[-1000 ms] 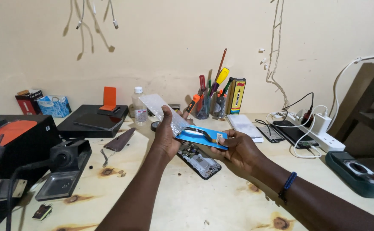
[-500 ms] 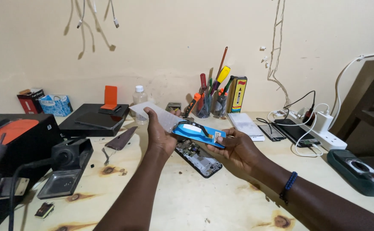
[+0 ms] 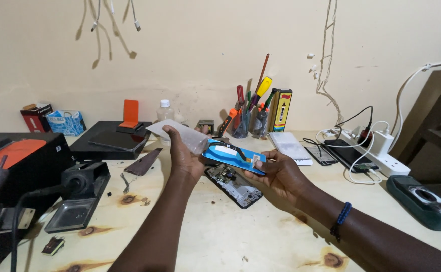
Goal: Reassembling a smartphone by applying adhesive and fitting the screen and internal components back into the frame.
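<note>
The blue replacement screen (image 3: 234, 156) rests gripped in the right hand (image 3: 278, 174), its clear film (image 3: 177, 133) pinched and half peeled by the left hand (image 3: 185, 156), above the opened phone (image 3: 233, 185).

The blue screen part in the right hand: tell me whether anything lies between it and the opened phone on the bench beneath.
Nothing visible does. The blue screen part is held by the right hand above the opened phone, with only air between them. The left hand holds a clear film sheet off to the side.
</note>
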